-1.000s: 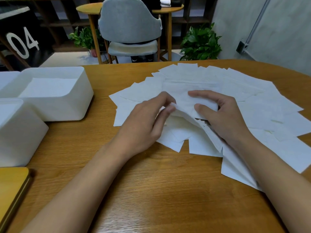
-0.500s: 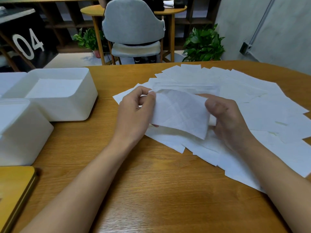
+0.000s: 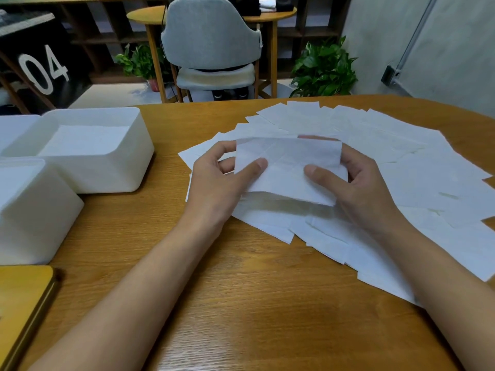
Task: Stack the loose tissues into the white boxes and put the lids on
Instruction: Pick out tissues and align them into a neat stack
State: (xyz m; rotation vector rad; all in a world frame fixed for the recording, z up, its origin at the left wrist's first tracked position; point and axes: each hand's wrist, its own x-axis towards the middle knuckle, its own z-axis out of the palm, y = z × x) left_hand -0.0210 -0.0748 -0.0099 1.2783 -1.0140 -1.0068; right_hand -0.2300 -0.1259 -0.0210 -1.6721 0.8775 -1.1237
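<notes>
The wooden table (image 3: 241, 303) carries everything. Right of the open white box (image 3: 117, 170), which has a white stack inside it, loose tissues (image 3: 401, 162) lie fanned out and overlapping. Just in front of that box stands a second white box (image 3: 34, 210), and nearer still lies a yellow board (image 3: 21, 303). Right of the box, above the fan, the left hand (image 3: 214, 188) and the right hand (image 3: 364, 191) pinch one tissue (image 3: 286, 164) by its side edges, thumbs on top.

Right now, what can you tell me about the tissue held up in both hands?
The tissue is a thin white sheet, soft and faintly creased, roughly rectangular. It is held above the loose tissues spread on the wooden table. The left hand pinches its left edge, the right hand its right edge.
</notes>
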